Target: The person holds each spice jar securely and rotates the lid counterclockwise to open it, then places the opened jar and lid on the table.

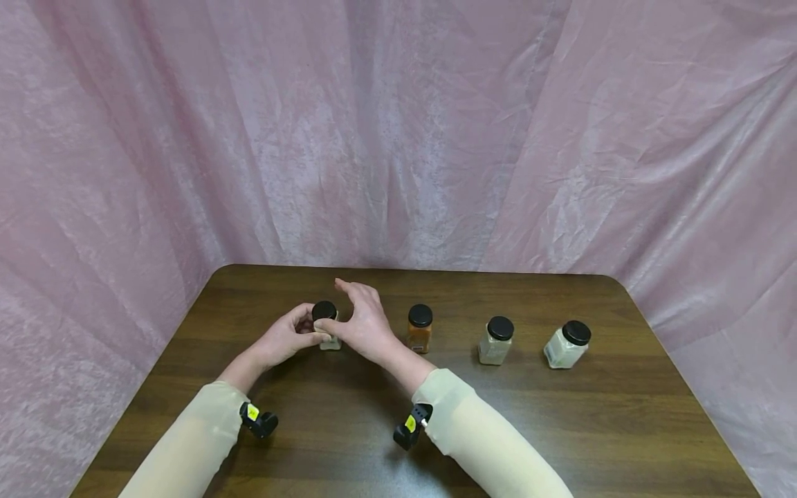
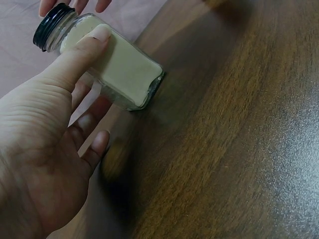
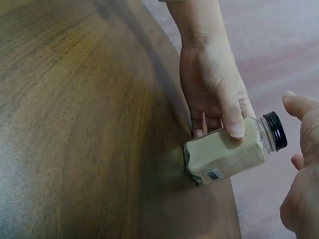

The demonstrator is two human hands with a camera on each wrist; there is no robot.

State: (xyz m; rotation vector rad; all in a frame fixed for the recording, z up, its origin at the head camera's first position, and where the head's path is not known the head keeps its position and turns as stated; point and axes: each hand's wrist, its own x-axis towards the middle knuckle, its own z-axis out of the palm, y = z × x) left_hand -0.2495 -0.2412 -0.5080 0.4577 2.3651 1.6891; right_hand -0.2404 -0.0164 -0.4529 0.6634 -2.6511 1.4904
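Observation:
A square glass spice jar (image 2: 127, 69) with a black screw lid (image 3: 275, 131) and pale beige powder inside is at the left of the table. My left hand (image 1: 280, 344) grips its body, thumb across one face and fingers behind. In the right wrist view, a small barcode label (image 3: 214, 174) shows low on the jar. My right hand (image 1: 369, 328) is beside the lid with thumb and fingers spread. A gap shows between its thumb and the black lid in the right wrist view.
To the right stand a jar of orange-brown powder (image 1: 420, 335), a jar of pale powder (image 1: 495, 348) and another with whitish contents (image 1: 563, 351), all black-lidded. They are on a brown wooden table (image 1: 560, 429), with a pink curtain (image 1: 398, 138) hanging behind it.

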